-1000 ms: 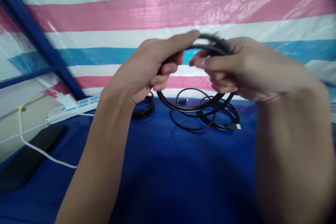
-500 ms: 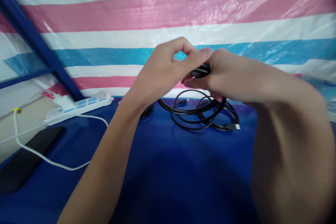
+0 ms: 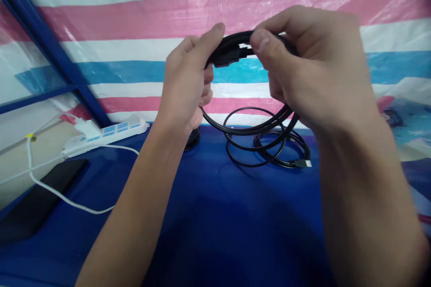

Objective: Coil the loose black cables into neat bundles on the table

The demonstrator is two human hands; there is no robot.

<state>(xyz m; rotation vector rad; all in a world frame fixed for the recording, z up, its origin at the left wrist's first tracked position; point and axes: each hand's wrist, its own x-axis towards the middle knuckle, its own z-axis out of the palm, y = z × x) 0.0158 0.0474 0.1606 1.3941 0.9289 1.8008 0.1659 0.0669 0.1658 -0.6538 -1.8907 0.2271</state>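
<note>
A coiled black cable (image 3: 240,37) is held up above the blue table between my two hands. My left hand (image 3: 190,67) is closed round the left side of the coil, thumb on top, by a dark connector (image 3: 227,57) that lies along the loops. On the right side, my right hand (image 3: 306,58) pinches the strands between thumb and fingers. The lower loops hang below the hands. Behind them a second black cable (image 3: 284,163) lies coiled on the table, its flat plug (image 3: 303,163) with a pale tip pointing right.
A white power strip (image 3: 111,134) with a plugged-in adapter stands at the back left. Its white cord (image 3: 67,202) loops over a flat black object (image 3: 43,197). Another black coil (image 3: 192,140) sits behind my left wrist. A striped plastic sheet (image 3: 134,22) hangs behind the blue table (image 3: 215,224).
My hands have moved apart, the left to the left and the right to the right. The upper strands and the connector now show between them.
</note>
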